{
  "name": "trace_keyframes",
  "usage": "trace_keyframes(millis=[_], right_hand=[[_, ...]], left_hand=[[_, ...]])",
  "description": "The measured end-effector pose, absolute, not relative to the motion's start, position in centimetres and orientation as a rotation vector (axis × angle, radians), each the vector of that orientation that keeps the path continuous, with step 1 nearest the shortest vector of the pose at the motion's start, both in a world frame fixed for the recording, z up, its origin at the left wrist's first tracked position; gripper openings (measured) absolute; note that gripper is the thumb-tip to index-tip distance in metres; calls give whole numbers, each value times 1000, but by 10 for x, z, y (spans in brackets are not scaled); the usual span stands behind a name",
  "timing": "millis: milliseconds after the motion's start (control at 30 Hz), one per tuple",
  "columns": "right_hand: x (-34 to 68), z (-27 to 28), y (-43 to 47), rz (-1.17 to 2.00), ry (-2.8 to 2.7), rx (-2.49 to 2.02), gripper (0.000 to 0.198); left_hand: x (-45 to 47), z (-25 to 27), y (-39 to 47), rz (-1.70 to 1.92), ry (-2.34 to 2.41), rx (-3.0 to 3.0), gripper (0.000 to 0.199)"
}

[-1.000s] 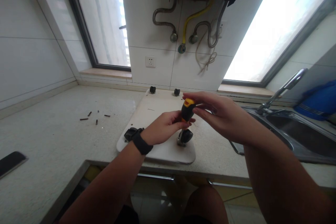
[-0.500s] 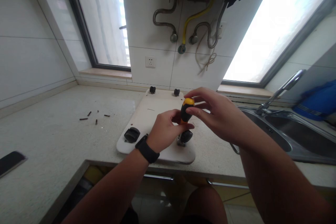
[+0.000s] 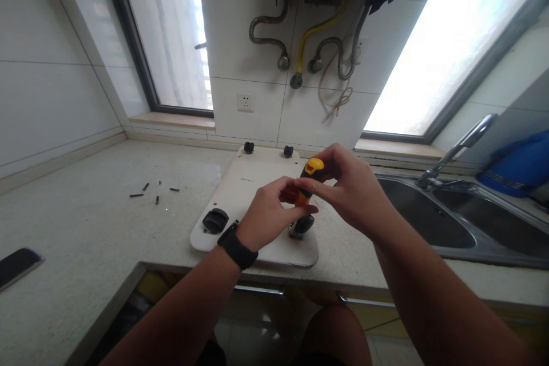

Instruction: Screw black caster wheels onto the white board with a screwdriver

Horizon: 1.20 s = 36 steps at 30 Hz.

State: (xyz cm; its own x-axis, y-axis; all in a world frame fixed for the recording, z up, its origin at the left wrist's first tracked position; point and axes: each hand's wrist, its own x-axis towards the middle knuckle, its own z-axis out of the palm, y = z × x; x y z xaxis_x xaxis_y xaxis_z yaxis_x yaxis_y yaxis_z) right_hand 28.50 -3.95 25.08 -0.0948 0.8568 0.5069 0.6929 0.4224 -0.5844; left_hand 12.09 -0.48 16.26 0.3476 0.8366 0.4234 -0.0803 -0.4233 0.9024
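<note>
A white board [image 3: 257,168] with rounded corners lies on the counter, black casters on top near its corners. Over the near right caster [image 3: 305,224] stands a screwdriver [image 3: 314,167] with a yellow and black handle, leaning a little to the right at the top. My left hand [image 3: 274,209], a black watch on its wrist, closes around the lower part of the handle. My right hand [image 3: 343,183] grips the handle's upper part between thumb and fingers. The tip is hidden behind my left hand and the caster. A second caster [image 3: 215,220] sits at the near left corner.
Several small dark screws [image 3: 156,200] lie on the counter [image 3: 98,211] to the left. A dark flat object [image 3: 19,266] rests at the far left edge. On the right are a steel sink [image 3: 429,217] and its faucet [image 3: 458,146]. Pipes [image 3: 309,40] hang on the wall behind.
My right hand has turned around the handle, its thumb now across the front. The screwdriver's top has tipped slightly to the right. My left hand stays nearly in place.
</note>
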Motion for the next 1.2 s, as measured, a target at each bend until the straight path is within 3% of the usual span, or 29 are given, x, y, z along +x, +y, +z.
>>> trace_keyframes(millis=[167, 267, 367, 467, 667, 767, 900, 1033, 1200], right_hand=[[280, 254, -47, 109, -1908, -1394, 40], [288, 254, -44, 329, -1985, -1249, 35], [298, 253, -39, 578, -2084, -1059, 50], [301, 252, -36, 680, -2059, -1018, 44], [288, 252, -43, 335, -1898, -1271, 34], [276, 252, -49, 112, -1855, -1373, 32], [266, 251, -51, -10, -1807, -1389, 35], [276, 240, -45, 291, -1779, -1215, 39], [304, 202, -40, 645, -1608, -980, 47]], left_hand=[[122, 164, -9, 1268, 780, 1721, 23], [117, 167, -5, 1185, 747, 1754, 16], [112, 168, 4, 1047, 587, 1744, 13], [109, 167, 14, 918, 433, 1689, 17], [116, 164, 6, 1028, 570, 1731, 25], [124, 162, -6, 1214, 735, 1713, 40], [132, 159, -12, 1373, 793, 1695, 29], [128, 158, -5, 1324, 753, 1685, 20], [112, 166, 8, 934, 430, 1678, 26]])
